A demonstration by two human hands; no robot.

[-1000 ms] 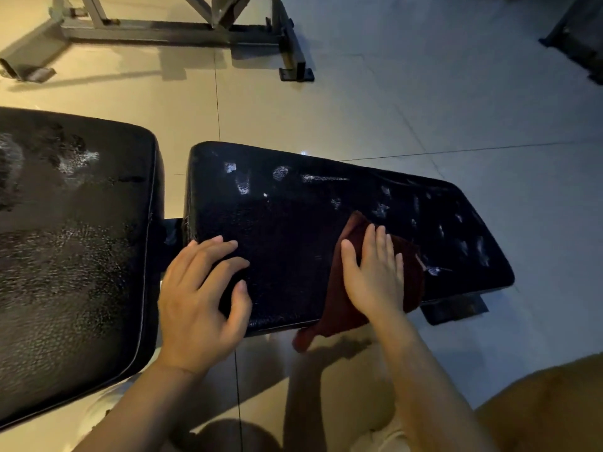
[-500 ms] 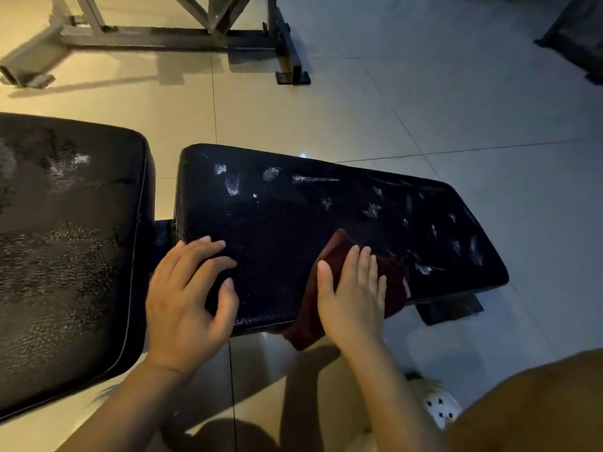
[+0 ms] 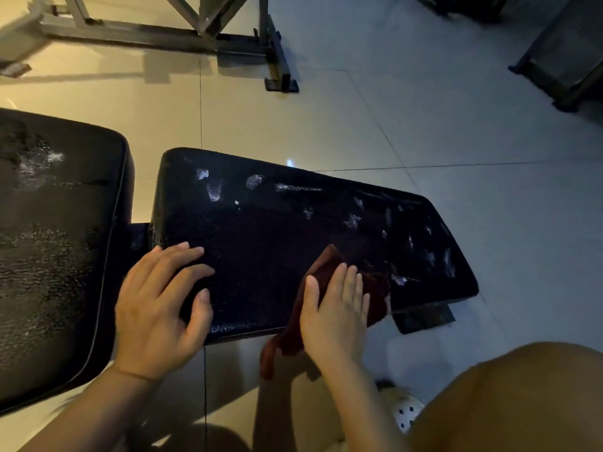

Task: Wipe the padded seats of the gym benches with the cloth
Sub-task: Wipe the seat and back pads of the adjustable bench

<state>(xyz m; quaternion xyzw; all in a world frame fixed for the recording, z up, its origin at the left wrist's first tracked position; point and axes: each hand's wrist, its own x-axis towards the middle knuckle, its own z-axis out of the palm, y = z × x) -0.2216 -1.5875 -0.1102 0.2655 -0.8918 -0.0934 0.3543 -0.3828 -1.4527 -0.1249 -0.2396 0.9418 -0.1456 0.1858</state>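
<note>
Cloth [image 3: 332, 288]: dark red, at seat pad's [image 3: 277, 243] near edge, lower centre.
Right hand [image 3: 336, 318]: fingers flat, pressing cloth.
Left hand [image 3: 156, 311]: spread, steadying pad.
Technique: even pressure, overlapping strokes toward smudges at right.

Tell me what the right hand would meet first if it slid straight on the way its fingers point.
The right hand presses the cloth flat on the seat pad. Straight ahead lies bare pad with pale smudges, then probably its far edge.
</note>
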